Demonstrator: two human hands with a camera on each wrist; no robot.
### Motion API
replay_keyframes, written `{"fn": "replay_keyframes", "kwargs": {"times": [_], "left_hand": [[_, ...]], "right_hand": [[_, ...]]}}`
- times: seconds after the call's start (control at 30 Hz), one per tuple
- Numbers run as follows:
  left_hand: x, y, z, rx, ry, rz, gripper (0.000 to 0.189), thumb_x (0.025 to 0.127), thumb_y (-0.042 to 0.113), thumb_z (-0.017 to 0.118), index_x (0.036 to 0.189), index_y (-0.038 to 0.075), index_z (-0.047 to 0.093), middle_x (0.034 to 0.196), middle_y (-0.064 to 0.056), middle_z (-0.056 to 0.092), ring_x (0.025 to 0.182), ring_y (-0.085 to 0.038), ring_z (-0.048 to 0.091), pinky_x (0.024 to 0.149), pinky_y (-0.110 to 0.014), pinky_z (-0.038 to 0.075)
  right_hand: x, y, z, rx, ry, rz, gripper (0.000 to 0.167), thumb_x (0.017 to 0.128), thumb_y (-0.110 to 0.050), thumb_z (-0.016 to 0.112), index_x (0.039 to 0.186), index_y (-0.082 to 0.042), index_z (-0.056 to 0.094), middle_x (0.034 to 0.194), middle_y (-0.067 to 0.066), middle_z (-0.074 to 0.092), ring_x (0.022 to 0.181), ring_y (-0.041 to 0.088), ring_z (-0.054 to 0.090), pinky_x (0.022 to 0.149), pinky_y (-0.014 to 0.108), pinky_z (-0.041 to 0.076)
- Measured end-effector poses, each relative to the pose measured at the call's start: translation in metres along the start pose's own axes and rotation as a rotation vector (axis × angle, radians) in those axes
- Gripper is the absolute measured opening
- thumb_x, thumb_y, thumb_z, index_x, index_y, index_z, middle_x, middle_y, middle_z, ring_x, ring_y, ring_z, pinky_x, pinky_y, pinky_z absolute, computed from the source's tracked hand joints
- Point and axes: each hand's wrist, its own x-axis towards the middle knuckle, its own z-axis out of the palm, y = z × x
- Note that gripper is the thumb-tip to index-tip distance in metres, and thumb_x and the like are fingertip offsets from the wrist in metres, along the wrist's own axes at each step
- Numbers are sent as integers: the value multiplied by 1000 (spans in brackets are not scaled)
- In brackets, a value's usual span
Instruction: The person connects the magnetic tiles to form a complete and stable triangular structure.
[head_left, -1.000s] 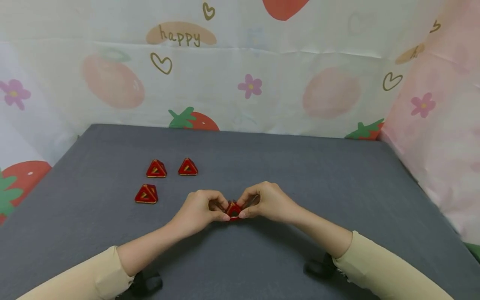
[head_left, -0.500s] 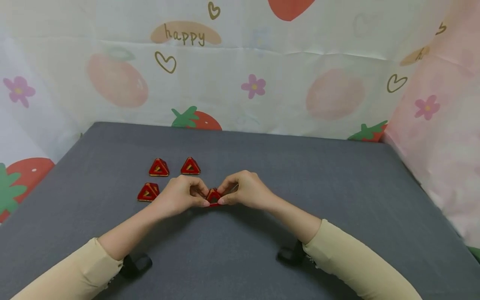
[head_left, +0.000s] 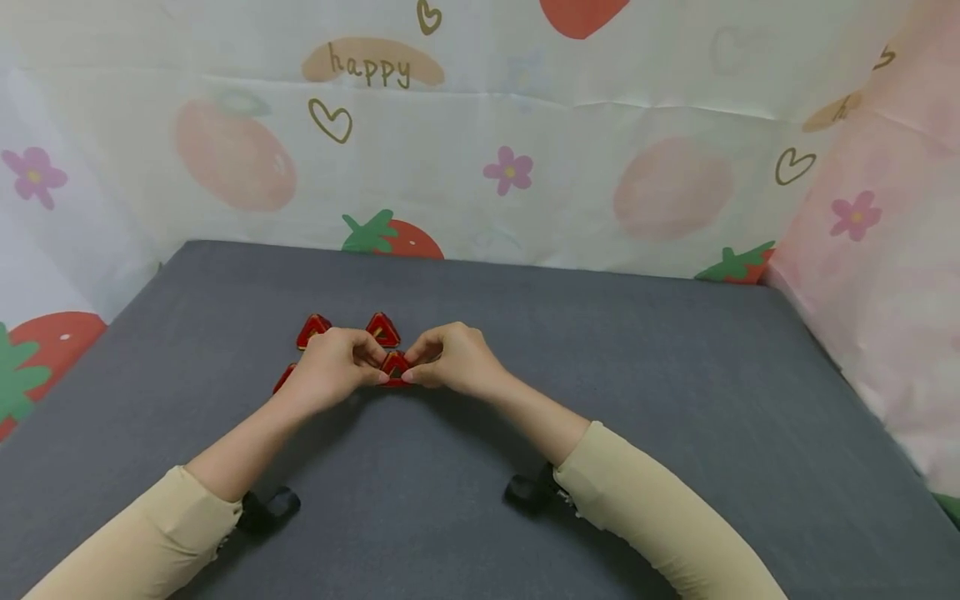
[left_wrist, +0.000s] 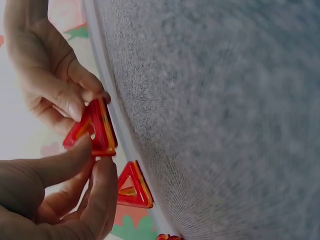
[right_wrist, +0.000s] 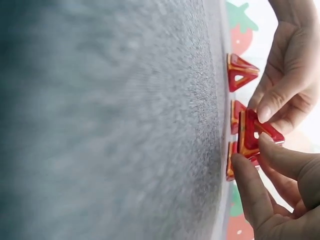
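Note:
A small red pyramid [head_left: 395, 368] of open-centred triangular magnetic tiles is pinched between both hands, over the left-middle of the dark grey table. My left hand [head_left: 330, 364] grips its left side with thumb and fingers, and my right hand [head_left: 455, 358] grips its right side likewise. In the left wrist view the held pyramid [left_wrist: 104, 127] shows yellow-orange edges and a hollow middle. Just behind it stands a second red pyramid [head_left: 383, 331]. A third pyramid [head_left: 312, 330] and a fourth pyramid [head_left: 283, 378] are partly hidden by the left hand.
The grey cloth-covered table [head_left: 600, 350] stretches to both sides. A printed curtain [head_left: 570, 192] with fruit and flowers borders its back edge, and a pink one [head_left: 885, 292] its right. Black wrist straps [head_left: 528, 493] hang under both beige sleeves.
Both hands have carried the held pyramid left and away from the body, close to the other pyramids. The left hand now covers part of the two leftmost ones.

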Motion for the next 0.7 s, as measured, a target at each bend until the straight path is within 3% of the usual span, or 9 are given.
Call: {"fn": "replay_keyframes", "kwargs": {"times": [0.23,0.47,0.7], "left_hand": [[-2,1,-9,79,52,-25,13,82,4,77,92,-2,70,86,-18,74,73,-20,68,60,-27,52],[-4,2,-18,167,-26,-39,14,78,2,79,85,-1,68,79,-15,71,68,-20,62,60,-28,49],[-5,-3,-16,191,-64,-42,16,77,3,81,84,-2,67,77,-15,69,67,-20,60,59,-30,49]], "right_hand": [[13,-10,10,-16,18,4,14,84,-20,80,95,-12,76,89,7,78,64,7,66,59,22,54],[15,-14,22,-40,-18,-10,15,84,-21,80,96,-12,76,84,6,77,62,9,67,56,21,52],[16,-12,29,-80,-29,-14,15,84,-22,80,96,-13,76,84,5,77,63,8,65,55,20,48]]}}
